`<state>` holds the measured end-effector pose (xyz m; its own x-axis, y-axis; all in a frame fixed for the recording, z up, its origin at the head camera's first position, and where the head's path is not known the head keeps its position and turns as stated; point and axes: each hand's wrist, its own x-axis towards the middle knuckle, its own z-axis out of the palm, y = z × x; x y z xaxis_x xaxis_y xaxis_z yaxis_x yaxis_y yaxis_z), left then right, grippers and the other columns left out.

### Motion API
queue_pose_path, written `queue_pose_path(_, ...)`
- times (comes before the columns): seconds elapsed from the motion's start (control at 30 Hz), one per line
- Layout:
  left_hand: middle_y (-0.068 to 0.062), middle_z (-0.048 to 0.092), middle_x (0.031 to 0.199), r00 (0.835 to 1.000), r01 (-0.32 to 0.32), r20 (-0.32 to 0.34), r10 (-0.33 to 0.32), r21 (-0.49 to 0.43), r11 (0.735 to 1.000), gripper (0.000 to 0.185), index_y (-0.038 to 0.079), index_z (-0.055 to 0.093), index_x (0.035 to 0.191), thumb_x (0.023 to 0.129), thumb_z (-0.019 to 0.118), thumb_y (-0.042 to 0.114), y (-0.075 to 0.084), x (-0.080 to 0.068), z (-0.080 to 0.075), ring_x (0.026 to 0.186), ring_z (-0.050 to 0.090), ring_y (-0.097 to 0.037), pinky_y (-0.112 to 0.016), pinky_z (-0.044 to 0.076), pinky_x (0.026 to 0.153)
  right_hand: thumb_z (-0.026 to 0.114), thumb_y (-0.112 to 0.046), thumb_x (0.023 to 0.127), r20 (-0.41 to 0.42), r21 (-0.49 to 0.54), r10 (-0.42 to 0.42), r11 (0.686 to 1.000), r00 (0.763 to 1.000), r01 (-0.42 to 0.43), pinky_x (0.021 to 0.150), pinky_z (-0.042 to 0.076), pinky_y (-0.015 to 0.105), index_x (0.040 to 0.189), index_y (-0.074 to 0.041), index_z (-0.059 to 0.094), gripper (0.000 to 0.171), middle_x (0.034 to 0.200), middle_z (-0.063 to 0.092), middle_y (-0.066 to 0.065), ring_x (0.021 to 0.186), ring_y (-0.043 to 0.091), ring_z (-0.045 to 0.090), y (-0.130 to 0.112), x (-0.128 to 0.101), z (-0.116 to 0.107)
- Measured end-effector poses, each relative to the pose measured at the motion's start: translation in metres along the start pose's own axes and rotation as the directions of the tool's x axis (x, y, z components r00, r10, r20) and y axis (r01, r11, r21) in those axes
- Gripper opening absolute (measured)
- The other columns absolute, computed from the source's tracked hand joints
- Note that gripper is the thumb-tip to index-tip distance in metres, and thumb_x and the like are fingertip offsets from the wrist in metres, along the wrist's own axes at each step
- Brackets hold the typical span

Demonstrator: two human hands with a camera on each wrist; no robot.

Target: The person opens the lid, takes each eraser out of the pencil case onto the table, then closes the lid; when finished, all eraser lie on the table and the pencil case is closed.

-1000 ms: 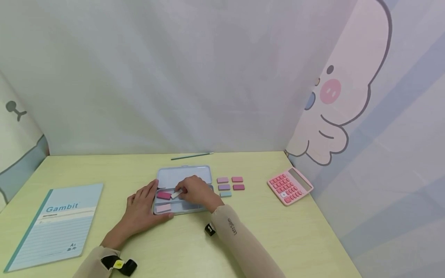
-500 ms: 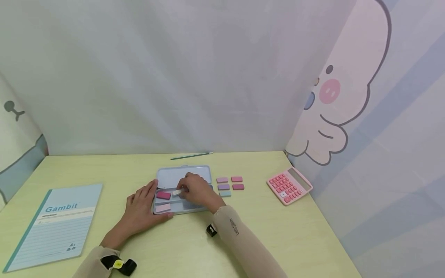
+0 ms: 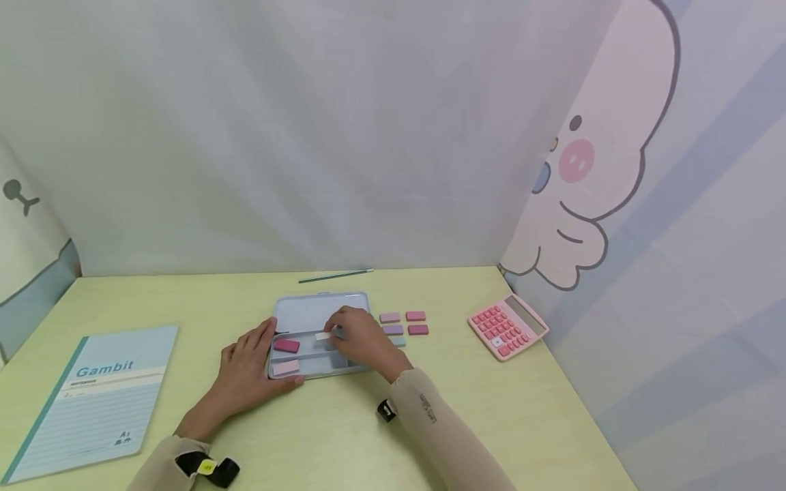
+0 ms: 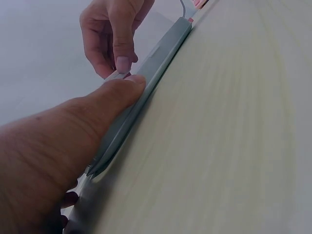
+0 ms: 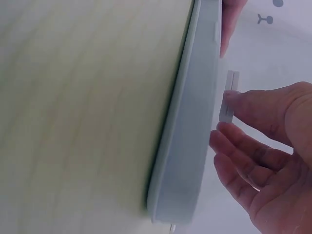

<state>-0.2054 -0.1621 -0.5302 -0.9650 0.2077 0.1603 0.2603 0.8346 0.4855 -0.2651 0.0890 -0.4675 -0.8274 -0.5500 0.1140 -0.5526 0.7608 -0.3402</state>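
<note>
A blue-grey tin case (image 3: 325, 373) lies open on the pale yellow table, its lid (image 3: 319, 310) flat behind it. Inside are a magenta eraser (image 3: 286, 346), a pale pink eraser (image 3: 285, 367) and a white eraser (image 3: 322, 336). My left hand (image 3: 245, 372) rests flat against the case's left end, thumb (image 4: 105, 105) straight along its front edge (image 4: 161, 58). My right hand (image 3: 362, 339) reaches over the case. Its fingertips (image 5: 234, 100) pinch the white eraser (image 5: 228, 97) just above the case's wall (image 5: 195, 122).
Several pink, purple and grey-blue erasers (image 3: 404, 327) lie in rows right of the case. A pink calculator (image 3: 506, 326) sits further right by the wall. A blue notebook (image 3: 92, 399) is at the left. A thin green pen (image 3: 336, 275) lies at the back edge.
My right hand has drawn back toward the right and carried the white eraser slightly rightward and farther back inside the case. The left hand has stayed in place.
</note>
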Motion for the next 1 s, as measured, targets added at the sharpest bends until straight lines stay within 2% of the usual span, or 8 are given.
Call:
queue_pose_path(0.4,-0.026,0.031,0.173,1.0,-0.004,-0.003,0.004,-0.002,1.0,0.127,-0.002,0.026,0.168,0.08,0.08,0.072,0.0,-0.001,0.0,0.15,0.034,-0.049,-0.07,0.025,0.111,0.076,-0.012,0.099,-0.019,0.042,0.012,0.999,1.0,-0.011,0.089,0.058,0.026,0.108,-0.01,0.081,0.011,0.11,0.077,0.005,0.098,0.016,0.071,0.011,-0.025,-0.016)
queue_pose_path(1.0,-0.026,0.032,0.172,1.0,-0.01,-0.009,0.01,0.009,1.0,0.126,-0.002,0.026,0.168,0.08,0.08,0.071,0.0,-0.002,-0.001,0.149,0.034,-0.05,-0.07,0.026,0.11,0.078,-0.007,0.094,-0.096,0.059,0.043,0.998,0.994,-0.037,0.086,0.059,0.036,0.101,-0.005,0.079,0.007,0.104,0.075,0.01,0.093,0.023,0.071,0.048,-0.057,-0.038)
